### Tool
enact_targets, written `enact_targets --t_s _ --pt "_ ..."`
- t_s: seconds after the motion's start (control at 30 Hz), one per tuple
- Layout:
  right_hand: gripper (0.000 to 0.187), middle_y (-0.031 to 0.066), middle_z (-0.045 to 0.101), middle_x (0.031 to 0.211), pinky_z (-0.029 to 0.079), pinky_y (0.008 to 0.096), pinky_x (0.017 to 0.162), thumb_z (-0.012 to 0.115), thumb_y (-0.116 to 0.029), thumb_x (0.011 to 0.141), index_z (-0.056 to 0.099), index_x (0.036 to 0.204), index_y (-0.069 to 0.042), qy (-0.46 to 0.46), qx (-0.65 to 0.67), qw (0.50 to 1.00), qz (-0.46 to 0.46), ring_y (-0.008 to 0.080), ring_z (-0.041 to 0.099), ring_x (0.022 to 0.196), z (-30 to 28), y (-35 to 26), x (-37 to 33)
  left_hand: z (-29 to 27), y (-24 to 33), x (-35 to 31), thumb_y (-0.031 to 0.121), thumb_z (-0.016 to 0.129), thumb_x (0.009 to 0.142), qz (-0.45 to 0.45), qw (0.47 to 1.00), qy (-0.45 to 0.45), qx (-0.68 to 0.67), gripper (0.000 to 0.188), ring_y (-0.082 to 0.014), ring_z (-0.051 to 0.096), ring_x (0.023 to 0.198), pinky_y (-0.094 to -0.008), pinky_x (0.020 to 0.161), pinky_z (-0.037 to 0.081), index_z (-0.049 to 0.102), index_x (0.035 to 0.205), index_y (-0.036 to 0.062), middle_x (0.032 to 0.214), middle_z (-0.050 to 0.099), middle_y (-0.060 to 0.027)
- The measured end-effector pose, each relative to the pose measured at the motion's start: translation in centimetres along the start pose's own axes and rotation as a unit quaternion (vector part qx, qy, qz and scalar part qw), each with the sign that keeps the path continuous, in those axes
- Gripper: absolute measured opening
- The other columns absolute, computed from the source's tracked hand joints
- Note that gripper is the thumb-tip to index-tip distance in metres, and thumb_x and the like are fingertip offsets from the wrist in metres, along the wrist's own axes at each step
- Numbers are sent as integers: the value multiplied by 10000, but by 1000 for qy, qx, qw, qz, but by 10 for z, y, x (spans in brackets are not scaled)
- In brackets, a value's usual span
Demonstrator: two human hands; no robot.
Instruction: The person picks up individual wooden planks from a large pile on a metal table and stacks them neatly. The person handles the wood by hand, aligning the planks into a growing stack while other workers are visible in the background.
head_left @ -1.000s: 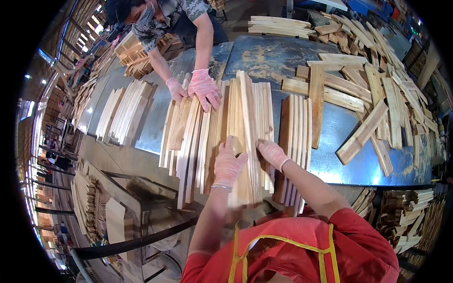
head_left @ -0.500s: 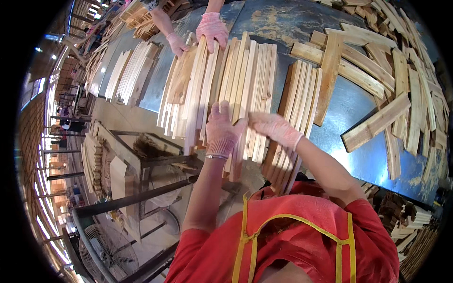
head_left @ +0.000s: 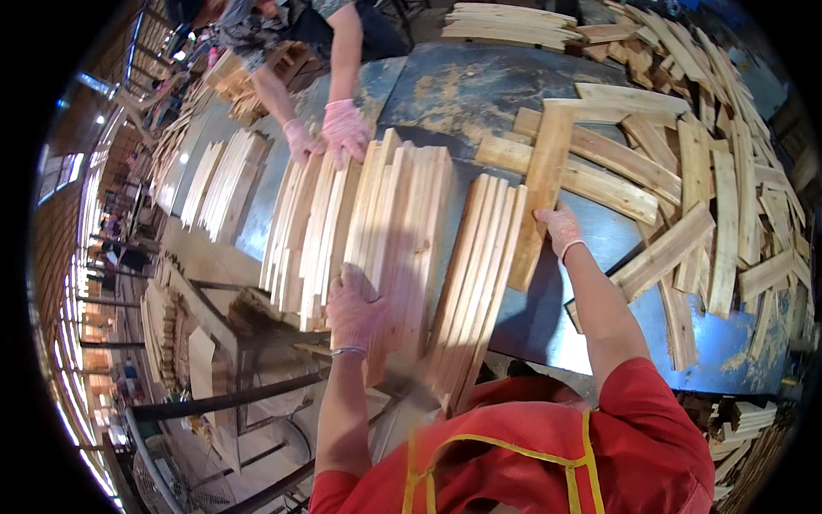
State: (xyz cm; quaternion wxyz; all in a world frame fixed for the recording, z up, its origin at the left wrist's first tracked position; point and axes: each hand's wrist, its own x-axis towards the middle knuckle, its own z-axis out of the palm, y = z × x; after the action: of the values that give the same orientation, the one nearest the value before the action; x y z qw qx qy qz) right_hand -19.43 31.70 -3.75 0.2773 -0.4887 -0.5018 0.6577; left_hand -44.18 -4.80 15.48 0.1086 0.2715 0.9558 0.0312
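Note:
My left hand (head_left: pixel 353 315), in a pink glove, rests against the near part of a row of upright wooden boards (head_left: pixel 418 218), fingers stretched out and thumb apart. My right hand (head_left: pixel 562 230), gloved too, reaches to the right and has its fingers closed on the edge of a loose wooden board (head_left: pixel 541 201). That board lies slanted across other boards on the blue metal table. Between my hands stands a narrower group of boards on edge (head_left: pixel 479 278). Across the table, a co-worker's gloved hands (head_left: pixel 330 135) touch the far ends of the left-hand boards (head_left: pixel 318 218).
Loose boards (head_left: pixel 655 167) lie crisscrossed over the right side of the table (head_left: pixel 454 86). Another board stack (head_left: pixel 235 184) stands at the left. Below the table's left edge are a metal frame (head_left: pixel 231 398) and a fan (head_left: pixel 163 480). Stacked boards (head_left: pixel 514 26) lie at the far edge.
My right hand has left the upright row and moved right onto the loose board. My left hand stays at the row's near part; the boards there now sit closer together. The view has shifted.

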Motion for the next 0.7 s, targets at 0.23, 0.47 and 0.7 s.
enact_targets --t_s 0.23,0.47,0.7 --pt "565 177 749 1123 576 383 889 691 -116 869 598 1400 53 24 -76 997 -2 277 724 990 -36 -23 -134 18 13 -25 445 843 794 28 997 20 64 999 -449 550 1348 -508 1112 496 379 1617 118 1521 487 -236" --pt "836 321 679 1339 492 412 1107 808 -333 846 491 1512 59 -194 -300 929 99 359 664 1273 20 13 -236 46 11 -38 499 653 977 194 953 193 132 790 -381 281 1587 -543 1278 275 427 1629 114 1702 316 -182" --pt "935 286 591 1501 427 373 1199 783 -344 903 345 1635 36 -361 -168 917 -31 325 573 1404 59 -10 -236 96 62 -114 443 690 935 406 914 -11 7 855 -380 323 1572 -544 1271 269 393 1618 23 1690 344 -183"
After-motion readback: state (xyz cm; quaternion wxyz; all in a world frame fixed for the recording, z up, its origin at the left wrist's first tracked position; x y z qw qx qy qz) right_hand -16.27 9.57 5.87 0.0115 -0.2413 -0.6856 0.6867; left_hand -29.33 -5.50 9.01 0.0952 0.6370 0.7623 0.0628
